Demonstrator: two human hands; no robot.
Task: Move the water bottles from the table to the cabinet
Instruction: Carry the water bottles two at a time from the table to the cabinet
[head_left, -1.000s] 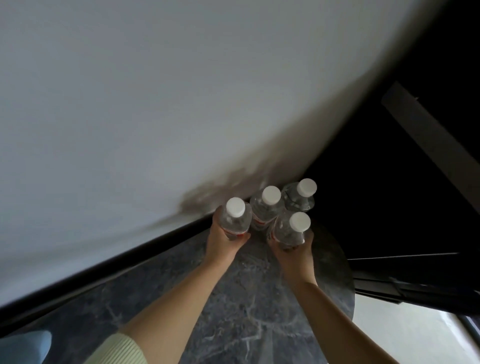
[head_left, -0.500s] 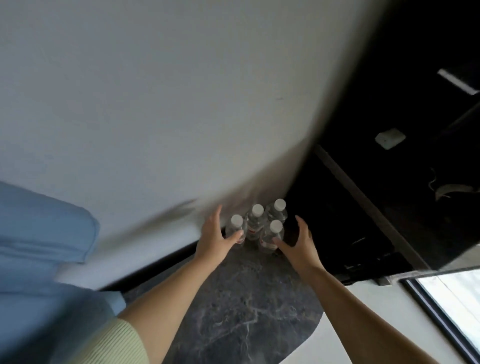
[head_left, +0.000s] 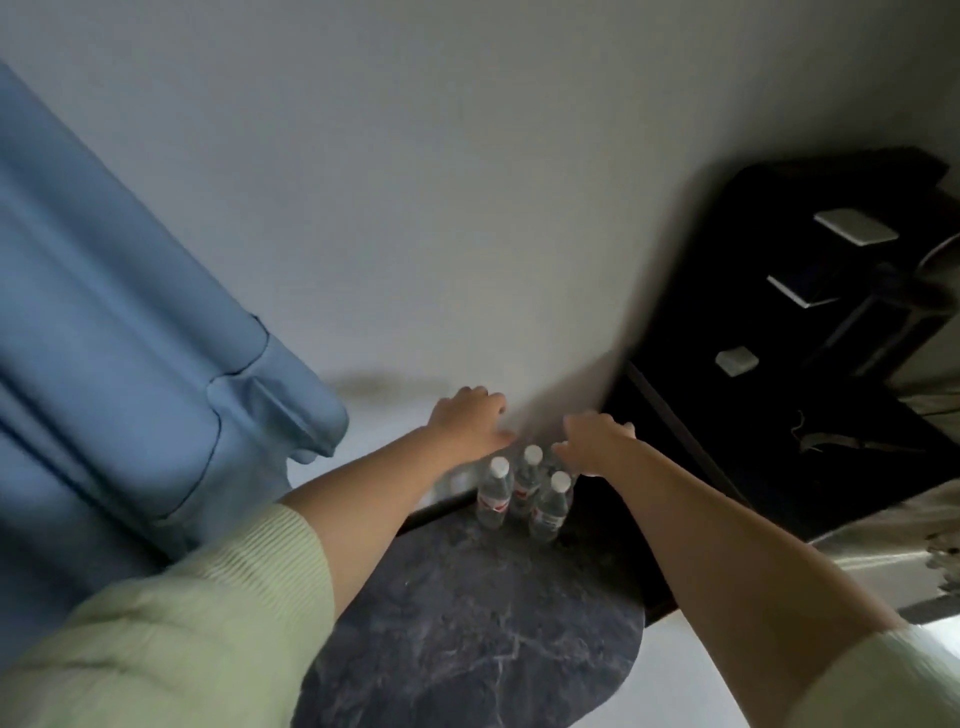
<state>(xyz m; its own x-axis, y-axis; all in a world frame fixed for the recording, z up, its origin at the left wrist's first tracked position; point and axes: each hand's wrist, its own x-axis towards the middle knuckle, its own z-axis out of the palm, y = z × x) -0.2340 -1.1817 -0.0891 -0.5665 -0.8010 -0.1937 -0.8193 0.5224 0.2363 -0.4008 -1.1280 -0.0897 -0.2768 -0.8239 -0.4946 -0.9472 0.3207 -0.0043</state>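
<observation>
Both hands have let go and lifted above the water bottles (head_left: 524, 491): left hand (head_left: 470, 420) and right hand (head_left: 595, 439) hover with loosely curled, empty fingers. Those bottles stand clustered upright on the dark marbled surface (head_left: 467, 623), against the wall.

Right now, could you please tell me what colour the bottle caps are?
White, on all three visible bottle caps; the head view, the only one, shows them clearly.

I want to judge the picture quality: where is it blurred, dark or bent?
Head view: motion blur softens both sleeves and the blue curtain; the black cabinet is deep in shadow; the wide lens bends the wall edges; the bottles on the table stay fairly sharp.
</observation>
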